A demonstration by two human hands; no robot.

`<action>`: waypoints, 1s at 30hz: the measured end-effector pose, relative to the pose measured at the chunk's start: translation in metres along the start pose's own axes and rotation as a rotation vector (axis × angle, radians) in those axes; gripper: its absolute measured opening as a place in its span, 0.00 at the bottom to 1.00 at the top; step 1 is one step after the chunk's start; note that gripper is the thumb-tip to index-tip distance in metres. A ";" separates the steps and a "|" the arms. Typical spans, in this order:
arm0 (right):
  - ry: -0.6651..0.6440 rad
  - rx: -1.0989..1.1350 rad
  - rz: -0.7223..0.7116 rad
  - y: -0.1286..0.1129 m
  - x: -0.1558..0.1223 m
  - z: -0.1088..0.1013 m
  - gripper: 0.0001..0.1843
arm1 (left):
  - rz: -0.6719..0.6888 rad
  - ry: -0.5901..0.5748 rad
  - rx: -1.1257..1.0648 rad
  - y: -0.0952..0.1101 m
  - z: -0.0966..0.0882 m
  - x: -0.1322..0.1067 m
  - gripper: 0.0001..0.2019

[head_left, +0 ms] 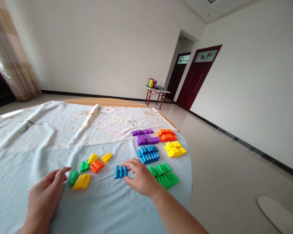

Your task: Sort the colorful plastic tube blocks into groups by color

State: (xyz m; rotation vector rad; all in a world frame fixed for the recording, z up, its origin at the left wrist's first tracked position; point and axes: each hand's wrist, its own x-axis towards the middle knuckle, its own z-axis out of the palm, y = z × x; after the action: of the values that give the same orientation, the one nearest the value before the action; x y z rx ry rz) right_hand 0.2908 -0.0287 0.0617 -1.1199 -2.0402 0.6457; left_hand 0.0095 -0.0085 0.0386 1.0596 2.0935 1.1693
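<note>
Three short blue plastic tubes (pixel 121 172) stand side by side on the cloth. My right hand (pixel 143 178) has thumb and fingers closed at the right-hand tube of this row. My left hand (pixel 47 191) hovers at the left, its thumb and index finger drawn together and no object visible between them. Just right of it are a green piece (pixel 73 178) and a yellow group (pixel 82 181). Beyond lie another green group (pixel 84 166), an orange group (pixel 97 166), a yellow piece (pixel 93 158) and a yellow pair (pixel 106 157).
Sorted tube stacks fill the table's right side: purple (pixel 147 140), orange (pixel 166 135), blue (pixel 148 154), yellow (pixel 175 149) and green (pixel 164 175). A rumpled cloth (pixel 107 208) covers the round table. Its right edge drops to the floor. A small side table (pixel 157 89) stands by the far wall.
</note>
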 end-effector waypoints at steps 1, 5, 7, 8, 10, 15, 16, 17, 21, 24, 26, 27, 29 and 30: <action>0.008 -0.021 0.024 0.006 0.000 -0.012 0.26 | 0.006 0.004 0.002 0.000 0.000 0.000 0.23; 0.041 -0.162 0.088 0.039 0.002 -0.056 0.24 | 0.035 0.018 0.007 -0.002 0.001 0.001 0.23; 0.042 -0.233 0.096 0.056 0.004 -0.071 0.22 | 0.041 0.019 0.003 -0.003 0.002 0.003 0.22; 0.033 -0.260 0.098 0.063 0.005 -0.077 0.21 | 0.040 0.017 0.001 -0.004 0.002 0.003 0.22; 0.002 -0.296 0.099 0.073 0.006 -0.086 0.21 | 0.030 0.009 -0.002 -0.005 0.002 0.004 0.21; -0.070 -0.320 0.086 0.087 0.007 -0.091 0.20 | 0.034 0.006 0.017 -0.005 0.002 0.004 0.22; -0.072 -0.323 0.082 0.089 0.007 -0.090 0.19 | 0.036 0.010 0.019 -0.005 0.002 0.004 0.22; -0.070 -0.327 0.079 0.091 0.008 -0.090 0.19 | 0.037 0.015 0.018 -0.004 0.002 0.003 0.23; -0.050 -0.354 0.078 0.094 0.007 -0.088 0.19 | 0.048 0.026 0.022 -0.002 0.001 0.001 0.23; -0.050 -0.371 0.079 0.091 0.006 -0.089 0.20 | 0.053 0.022 0.026 -0.002 0.001 0.002 0.23; -0.057 -0.383 0.076 0.089 0.006 -0.089 0.20 | 0.043 0.013 0.017 -0.003 0.001 0.003 0.23; -0.064 -0.389 0.074 0.088 0.005 -0.090 0.19 | 0.035 0.008 0.010 -0.004 0.001 0.003 0.23; -0.079 -0.401 0.071 0.086 0.005 -0.090 0.19 | 0.018 0.002 -0.004 -0.006 0.002 0.006 0.22; -0.085 -0.407 0.071 0.085 0.005 -0.090 0.19 | 0.013 -0.001 -0.010 -0.008 0.003 0.007 0.22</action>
State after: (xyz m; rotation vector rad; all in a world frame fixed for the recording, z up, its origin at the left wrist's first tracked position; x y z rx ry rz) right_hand 0.4017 0.0263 0.0599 -1.4205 -2.2767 0.3209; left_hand 0.0045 -0.0040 0.0300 1.0702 2.0808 1.1846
